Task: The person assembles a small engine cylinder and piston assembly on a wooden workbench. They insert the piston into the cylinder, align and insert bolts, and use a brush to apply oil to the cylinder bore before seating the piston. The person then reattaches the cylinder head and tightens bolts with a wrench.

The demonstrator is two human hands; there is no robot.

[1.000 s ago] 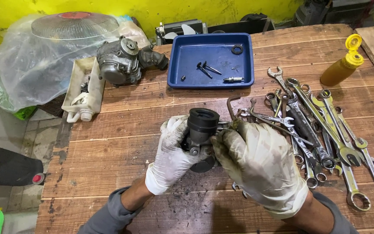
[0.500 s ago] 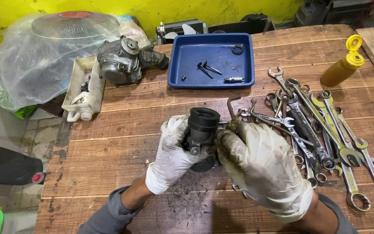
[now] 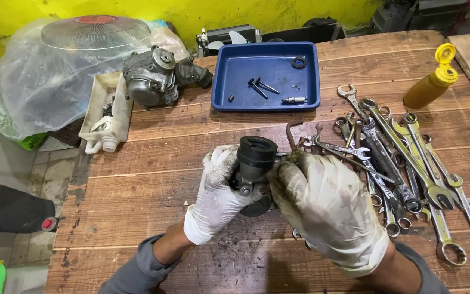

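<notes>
Both gloved hands were clamped on the dark engine part (image 3: 254,163), held just above the wooden surface (image 3: 153,179) near its front edge. The left hand (image 3: 216,190) cupped it from the side, and the right hand (image 3: 322,201) closed over its other side, with the black rubber mouth pointing up. Spanners (image 3: 409,158) lay spread just to the right. A blue tray (image 3: 246,76) sat behind, holding small bolts.
</notes>
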